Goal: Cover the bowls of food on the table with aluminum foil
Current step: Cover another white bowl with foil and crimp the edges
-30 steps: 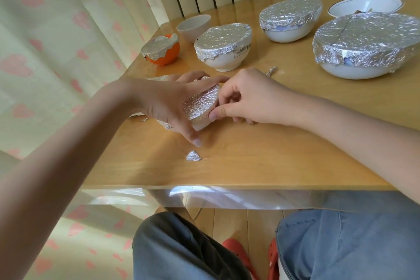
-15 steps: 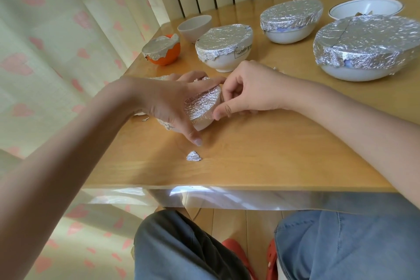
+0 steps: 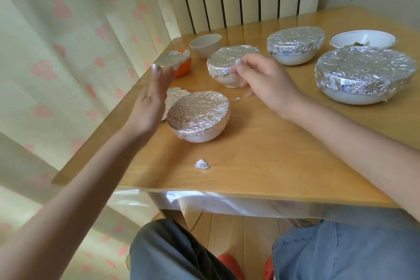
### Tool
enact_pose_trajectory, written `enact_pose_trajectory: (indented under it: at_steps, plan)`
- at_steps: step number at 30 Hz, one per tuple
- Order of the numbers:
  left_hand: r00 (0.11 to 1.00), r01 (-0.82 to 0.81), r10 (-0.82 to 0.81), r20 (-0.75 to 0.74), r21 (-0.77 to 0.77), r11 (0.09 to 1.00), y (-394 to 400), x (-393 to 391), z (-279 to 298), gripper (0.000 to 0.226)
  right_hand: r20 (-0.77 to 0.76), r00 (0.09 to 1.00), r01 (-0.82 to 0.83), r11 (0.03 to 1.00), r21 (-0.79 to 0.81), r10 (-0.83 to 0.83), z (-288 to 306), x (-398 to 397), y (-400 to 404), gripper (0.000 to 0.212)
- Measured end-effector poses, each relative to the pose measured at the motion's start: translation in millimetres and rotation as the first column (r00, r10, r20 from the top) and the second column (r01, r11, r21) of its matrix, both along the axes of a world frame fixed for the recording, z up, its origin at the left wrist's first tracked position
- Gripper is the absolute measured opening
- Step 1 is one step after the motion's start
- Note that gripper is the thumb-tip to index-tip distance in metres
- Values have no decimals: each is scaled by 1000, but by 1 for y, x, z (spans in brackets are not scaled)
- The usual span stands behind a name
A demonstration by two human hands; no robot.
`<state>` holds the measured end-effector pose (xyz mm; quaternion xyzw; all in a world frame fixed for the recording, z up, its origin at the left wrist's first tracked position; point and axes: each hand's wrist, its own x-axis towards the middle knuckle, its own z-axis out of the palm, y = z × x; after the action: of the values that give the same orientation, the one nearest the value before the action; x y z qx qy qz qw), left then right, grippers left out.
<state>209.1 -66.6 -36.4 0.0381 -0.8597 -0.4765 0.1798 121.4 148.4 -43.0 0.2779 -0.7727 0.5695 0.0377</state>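
Hovering above the table [image 3: 261, 154] in the head view, the left hand [image 3: 150, 100] is spread flat, holding nothing, just left of the nearest foil-covered bowl [image 3: 198, 116]; the right hand [image 3: 266, 79] hangs loosely curled and empty beyond it. A careless sweep could catch the foil's ragged lower edge and lift it. Half a second ago both hands pressed foil around this bowl; now they have let go.

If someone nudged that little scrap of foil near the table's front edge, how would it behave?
The foil scrap is tiny and crumpled, so it probably weighs almost nothing and would skid easily on the glossy wooden table. Being thin, it would likely crush rather than spring back.
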Motion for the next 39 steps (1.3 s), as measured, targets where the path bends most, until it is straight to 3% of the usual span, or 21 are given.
enact_pose_trajectory:
  at_steps: [2,4,7,11,15,23,27,32,36,39]
  plan:
    - [990,-120,136,-25,330,936,10,5,-21,67,168,985,-19,998,-66,29,-2,1,-29,40]
    - [982,-163,187,20,590,791,22,-2,-28,69,306,950,-26,995,-96,54,-6,8,-53,47]
    - [978,-170,206,40,727,665,35,-6,-28,72,405,910,-32,989,-144,89,-15,13,-69,50]
    - [986,-126,167,25,770,626,39,-4,-30,70,535,827,-66,975,-211,172,-17,13,-71,50]
    - [984,-139,175,41,789,598,38,-8,-30,70,497,861,3,977,-212,105,-19,12,-75,54]
    - [983,-149,174,59,816,559,38,-7,-30,76,609,779,134,909,-395,150,-19,24,-74,82]
    - [983,-169,152,99,804,570,19,-2,-29,83,636,771,352,812,-465,29,-23,36,-56,62]
    - [982,-158,172,83,856,492,20,-7,-27,80,700,711,524,711,-470,-61,-22,71,-77,39]
    - [982,-163,172,84,835,525,36,-6,-25,79,677,672,668,640,-379,-301,-15,78,-106,50]
    - [979,-163,187,76,844,511,39,-6,-24,77,677,649,696,631,-343,-348,-14,79,-106,54]
